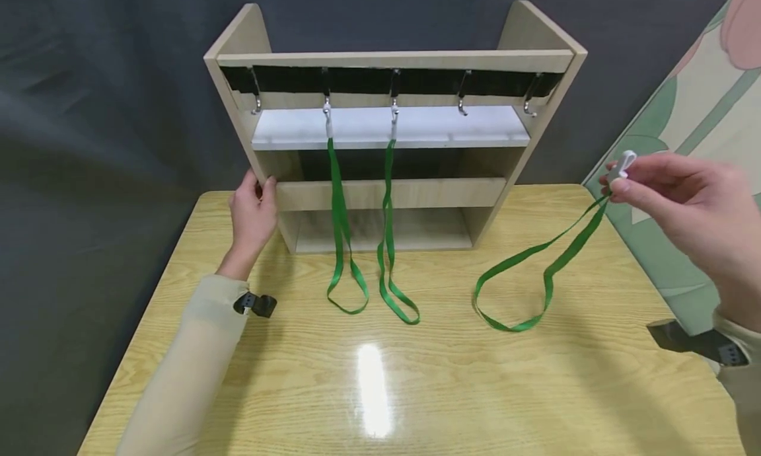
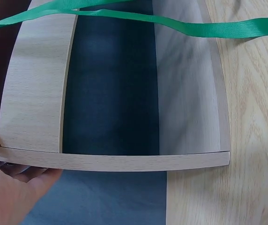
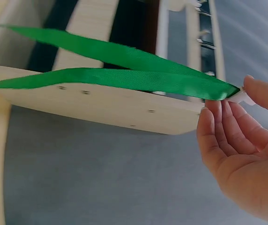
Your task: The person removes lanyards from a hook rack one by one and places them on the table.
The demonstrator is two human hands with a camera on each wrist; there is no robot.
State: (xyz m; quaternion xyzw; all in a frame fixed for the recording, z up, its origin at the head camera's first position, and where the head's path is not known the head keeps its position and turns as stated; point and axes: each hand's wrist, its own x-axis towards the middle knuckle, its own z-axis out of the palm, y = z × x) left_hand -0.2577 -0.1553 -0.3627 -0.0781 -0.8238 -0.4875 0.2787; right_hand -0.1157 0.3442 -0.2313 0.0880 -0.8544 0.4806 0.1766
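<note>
My right hand (image 1: pixel 695 198) pinches the white clip of a green lanyard (image 1: pixel 549 271) to the right of a wooden shelf rack (image 1: pixel 392 195); the strap's loop hangs down over the table. In the right wrist view the strap (image 3: pixel 124 79) runs left from the fingers, and the clip is partly hidden. My left hand (image 1: pixel 252 211) grips the rack's left side panel (image 2: pixel 124 161), thumb on one side and fingers on the other. Two more green lanyards, one on the left (image 1: pixel 339 211) and one near the middle (image 1: pixel 388 225), hang by white clips from the rack's hooks.
Bare metal hooks are at the far left (image 1: pixel 257 104), right of the middle (image 1: pixel 462 106) and far right (image 1: pixel 529 106) of the black strip. The rack stands at the back of a wooden table (image 1: pixel 440 383). Behind hangs a dark cloth (image 1: pixel 107 112); a patterned surface (image 1: pixel 684 125) lies right.
</note>
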